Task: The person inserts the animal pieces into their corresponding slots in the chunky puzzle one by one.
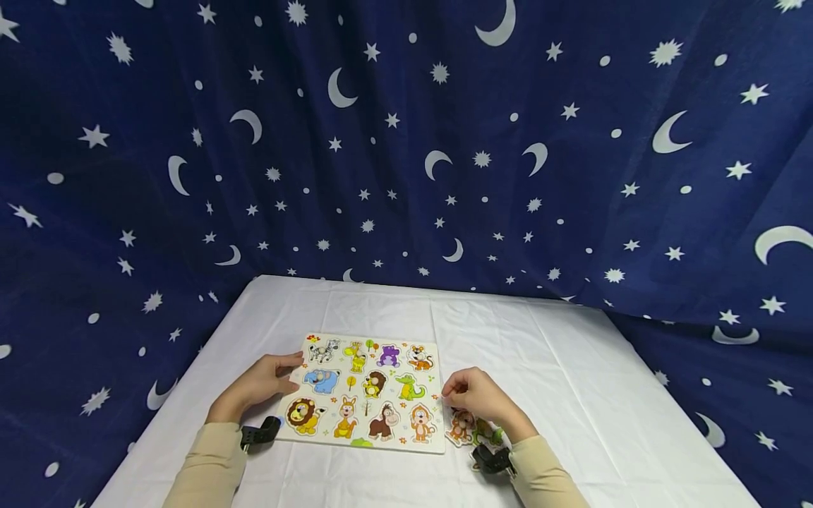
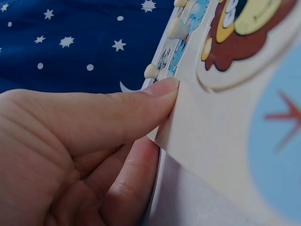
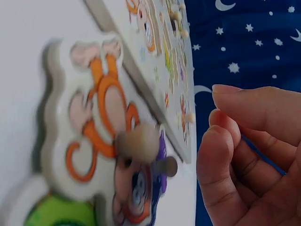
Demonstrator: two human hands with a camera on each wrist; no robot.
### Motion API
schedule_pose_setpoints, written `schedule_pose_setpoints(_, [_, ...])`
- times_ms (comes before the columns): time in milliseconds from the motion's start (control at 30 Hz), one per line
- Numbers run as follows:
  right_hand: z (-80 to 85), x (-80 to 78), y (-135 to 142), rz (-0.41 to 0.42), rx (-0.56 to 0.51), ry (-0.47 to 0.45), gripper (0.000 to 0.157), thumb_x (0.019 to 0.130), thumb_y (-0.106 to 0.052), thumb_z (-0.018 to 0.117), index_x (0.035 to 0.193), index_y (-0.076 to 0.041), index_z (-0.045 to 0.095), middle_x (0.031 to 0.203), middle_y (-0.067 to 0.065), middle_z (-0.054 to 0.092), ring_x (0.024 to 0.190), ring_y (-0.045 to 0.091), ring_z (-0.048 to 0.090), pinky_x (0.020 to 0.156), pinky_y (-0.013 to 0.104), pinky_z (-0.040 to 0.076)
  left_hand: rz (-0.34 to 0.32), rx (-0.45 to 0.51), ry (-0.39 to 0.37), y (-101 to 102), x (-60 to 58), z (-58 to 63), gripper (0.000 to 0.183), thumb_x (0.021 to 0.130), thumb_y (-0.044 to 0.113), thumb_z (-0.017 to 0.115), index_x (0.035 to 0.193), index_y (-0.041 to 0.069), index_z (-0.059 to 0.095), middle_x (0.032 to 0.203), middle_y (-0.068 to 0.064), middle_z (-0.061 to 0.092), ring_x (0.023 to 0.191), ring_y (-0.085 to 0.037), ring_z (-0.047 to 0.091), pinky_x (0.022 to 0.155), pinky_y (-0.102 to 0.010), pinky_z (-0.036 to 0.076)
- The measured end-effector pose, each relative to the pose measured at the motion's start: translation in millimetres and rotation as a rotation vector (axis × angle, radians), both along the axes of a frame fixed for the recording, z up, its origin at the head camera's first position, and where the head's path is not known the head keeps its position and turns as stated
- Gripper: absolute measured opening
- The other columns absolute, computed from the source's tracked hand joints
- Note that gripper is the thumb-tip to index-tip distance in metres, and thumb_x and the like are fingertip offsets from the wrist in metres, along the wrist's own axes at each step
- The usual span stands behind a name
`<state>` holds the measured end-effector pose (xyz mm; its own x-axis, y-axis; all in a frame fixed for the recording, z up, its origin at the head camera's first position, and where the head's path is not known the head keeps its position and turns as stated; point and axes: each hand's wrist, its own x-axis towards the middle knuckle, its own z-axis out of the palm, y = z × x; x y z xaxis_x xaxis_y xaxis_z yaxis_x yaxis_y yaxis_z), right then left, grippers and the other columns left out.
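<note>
A wooden puzzle board (image 1: 377,361) with animal pictures lies on the white table. My left hand (image 1: 260,381) holds its left edge, the thumb (image 2: 162,92) on top near the lion piece (image 2: 240,47) and the finger beside it reaching under the edge. To the right of the board, my right hand (image 1: 483,396) hovers over loose pieces with nothing between its loosely bent fingers. Below it lies a monkey piece (image 3: 110,113) with a wooden knob, partly hidden by the hand in the head view. A green piece (image 1: 488,432) lies against it.
Wooden knobs (image 2: 178,29) stick up from pieces on the board. A small purple piece (image 3: 162,146) shows behind the monkey. The white tablecloth (image 1: 540,346) spreads around the board, and a dark blue curtain (image 1: 406,141) with moons and stars hangs behind the table.
</note>
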<state>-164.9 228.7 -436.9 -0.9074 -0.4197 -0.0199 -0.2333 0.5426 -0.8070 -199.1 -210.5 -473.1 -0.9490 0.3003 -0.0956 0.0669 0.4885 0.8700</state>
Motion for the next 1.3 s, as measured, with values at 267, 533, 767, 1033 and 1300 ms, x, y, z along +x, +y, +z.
schedule_pose_setpoints(267, [-7.3, -1.6, 10.3, -0.03, -0.007, 0.002, 0.007, 0.08, 0.006, 0.069, 0.086, 0.006, 0.071, 0.073, 0.008, 0.067, 0.063, 0.004, 0.057, 0.057, 0.017, 0.05, 0.01, -0.019, 0.002, -0.5, -1.2, 1.3, 0.061, 0.08, -0.003, 0.074, 0.136, -0.012, 0.054, 0.154, -0.028, 0.039, 0.145, -0.048, 0.032, 0.119, -0.057, 0.028])
schedule_pose_setpoints(533, [-7.6, -6.9, 15.5, -0.035, 0.031, 0.031, 0.011, 0.078, 0.009, 0.068, 0.087, 0.004, 0.071, 0.075, 0.007, 0.066, 0.067, 0.005, 0.056, 0.059, 0.017, 0.05, 0.017, -0.027, -0.003, -0.8, -2.0, 2.1, 0.061, 0.08, -0.002, 0.075, 0.136, -0.011, 0.054, 0.154, -0.027, 0.039, 0.146, -0.048, 0.031, 0.119, -0.057, 0.027])
schedule_pose_setpoints(767, [-1.9, 2.1, 19.7, 0.021, 0.006, -0.044, 0.011, 0.077, 0.004, 0.075, 0.087, 0.004, 0.07, 0.074, 0.007, 0.066, 0.061, 0.005, 0.055, 0.052, 0.017, 0.048, 0.007, -0.02, -0.003, 0.7, -2.4, 1.6, 0.061, 0.081, -0.002, 0.074, 0.137, -0.01, 0.053, 0.155, -0.027, 0.038, 0.146, -0.046, 0.031, 0.119, -0.056, 0.028])
schedule_pose_setpoints(1033, [0.0, 11.3, 19.5, 0.018, 0.034, -0.099, 0.014, 0.075, -0.002, 0.081, 0.078, 0.0, 0.067, 0.067, 0.001, 0.064, 0.056, 0.004, 0.054, 0.048, 0.017, 0.043, 0.013, -0.024, -0.008, 0.4, -4.0, 2.1, 0.061, 0.08, -0.002, 0.075, 0.137, -0.01, 0.054, 0.155, -0.027, 0.038, 0.146, -0.047, 0.031, 0.119, -0.057, 0.027])
schedule_pose_setpoints(1300, [-0.3, 19.6, 17.3, 0.051, 0.073, -0.043, 0.018, 0.072, 0.001, 0.083, 0.069, 0.0, 0.065, 0.063, 0.002, 0.066, 0.054, 0.002, 0.054, 0.049, 0.017, 0.044, 0.02, -0.006, -0.028, 1.0, -2.2, -2.0, 0.062, 0.08, -0.003, 0.074, 0.138, -0.011, 0.052, 0.156, -0.027, 0.037, 0.147, -0.046, 0.029, 0.12, -0.056, 0.026])
